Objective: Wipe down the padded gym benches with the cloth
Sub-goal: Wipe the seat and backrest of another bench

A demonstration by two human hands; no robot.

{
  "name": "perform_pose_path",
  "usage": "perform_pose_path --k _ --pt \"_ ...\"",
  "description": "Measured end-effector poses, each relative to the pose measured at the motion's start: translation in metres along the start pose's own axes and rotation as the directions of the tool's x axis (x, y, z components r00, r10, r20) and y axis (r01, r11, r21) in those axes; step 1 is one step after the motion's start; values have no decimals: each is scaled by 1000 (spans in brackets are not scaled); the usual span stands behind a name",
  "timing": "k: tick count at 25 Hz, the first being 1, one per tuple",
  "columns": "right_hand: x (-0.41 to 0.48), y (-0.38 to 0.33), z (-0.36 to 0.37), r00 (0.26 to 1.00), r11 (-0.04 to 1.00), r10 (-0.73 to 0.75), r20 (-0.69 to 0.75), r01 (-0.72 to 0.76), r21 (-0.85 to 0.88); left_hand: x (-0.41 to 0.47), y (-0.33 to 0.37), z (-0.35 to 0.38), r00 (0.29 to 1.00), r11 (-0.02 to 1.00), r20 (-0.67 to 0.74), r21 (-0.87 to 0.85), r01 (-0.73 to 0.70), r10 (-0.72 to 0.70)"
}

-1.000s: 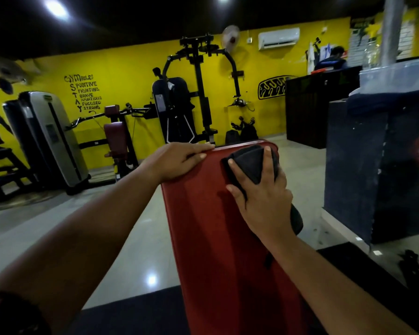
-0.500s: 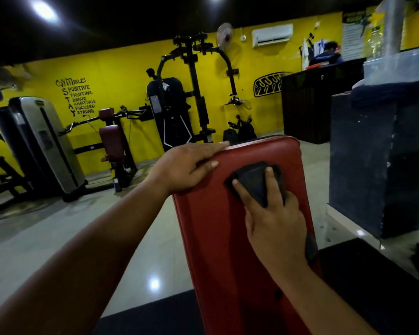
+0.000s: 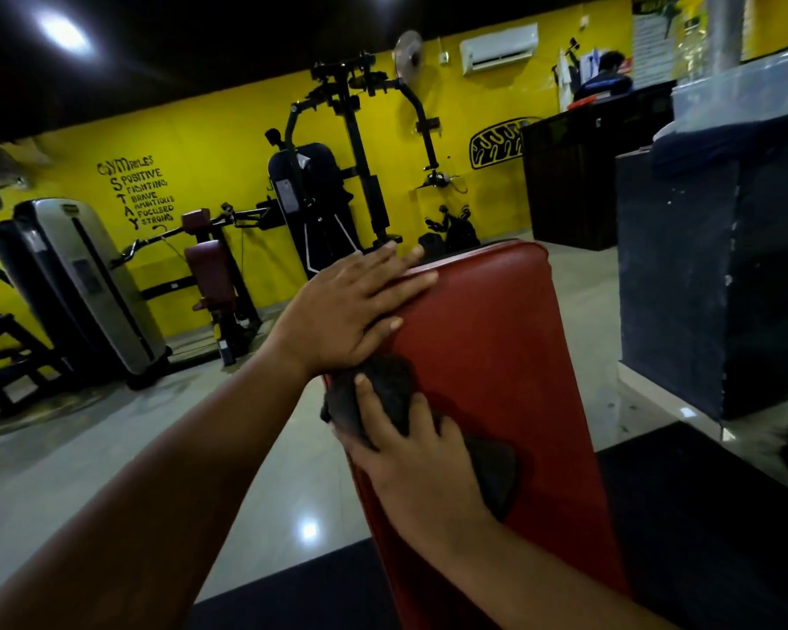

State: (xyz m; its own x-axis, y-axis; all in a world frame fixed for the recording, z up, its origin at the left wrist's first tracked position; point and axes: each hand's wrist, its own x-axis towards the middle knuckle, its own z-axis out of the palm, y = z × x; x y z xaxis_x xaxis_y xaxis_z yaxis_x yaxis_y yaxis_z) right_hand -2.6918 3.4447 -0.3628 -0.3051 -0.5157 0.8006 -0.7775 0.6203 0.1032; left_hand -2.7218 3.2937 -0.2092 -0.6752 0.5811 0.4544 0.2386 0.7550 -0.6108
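Bracing the red bench (image 3: 497, 347) at its top left corner with the left hand (image 3: 351, 311), fingers straight and flat, gripping nothing — probably to steady it against the wiping push. Pressing the dark cloth (image 3: 394, 384) onto the bench's left edge, just below, with the right hand (image 3: 424, 475), fingers stretched over it rather than curled round — likely to spread pressure. Hard to tell how much is wiped already.

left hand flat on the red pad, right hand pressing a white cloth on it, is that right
Not quite: the cloth is black, not white. The head view shows it. The rest holds: the left hand lies flat on the red pad, and the right hand presses the cloth on it.
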Motion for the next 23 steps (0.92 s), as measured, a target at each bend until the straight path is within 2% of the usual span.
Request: perform_pose_path --k 2,4,6,8,9,10,12,14,16,18,19,20,23 --pt "-11 26 -5 998 998 64 19 -64 17 1 -6 2 980 973 92 131 -188 177" --pt "-15 55 -12 970 968 244 2 -244 57 0 -7 2 957 948 149 163 -272 249" --pt "-14 78 -17 908 905 418 -36 -413 104 0 -4 3 960 948 134 172 -269 248" --pt "-9 81 -17 843 843 532 -78 -520 137 -3 -1 4 970 958 94 161 -236 223" --pt "-8 75 -15 837 840 539 -93 -526 135 -4 1 5 973 962 76 152 -227 218" --pt "-9 67 -11 862 867 496 -103 -485 111 -4 1 6 973 962 56 144 -230 224" --pt "-12 69 -8 944 951 309 -111 -307 37 -3 1 7 970 959 32 142 -244 242" --pt "-15 100 -13 978 981 193 -75 -194 -17 -6 2 8 971 959 20 150 -239 239" --pt "-19 129 -18 952 956 290 -94 -292 -13 -6 4 8 972 957 -5 177 -231 235" --pt "-24 126 -15 869 876 483 -108 -479 61 -7 4 8 963 945 -7 193 -263 270" --pt "-26 115 -11 840 847 531 -112 -524 91 -8 4 8 958 939 0 194 -283 288" --pt "-29 106 -7 843 852 523 -122 -513 106 -8 4 8 955 936 9 192 -294 298" --pt "-34 115 -6 940 949 315 -128 -310 57 -7 6 8 960 943 28 181 -279 278"
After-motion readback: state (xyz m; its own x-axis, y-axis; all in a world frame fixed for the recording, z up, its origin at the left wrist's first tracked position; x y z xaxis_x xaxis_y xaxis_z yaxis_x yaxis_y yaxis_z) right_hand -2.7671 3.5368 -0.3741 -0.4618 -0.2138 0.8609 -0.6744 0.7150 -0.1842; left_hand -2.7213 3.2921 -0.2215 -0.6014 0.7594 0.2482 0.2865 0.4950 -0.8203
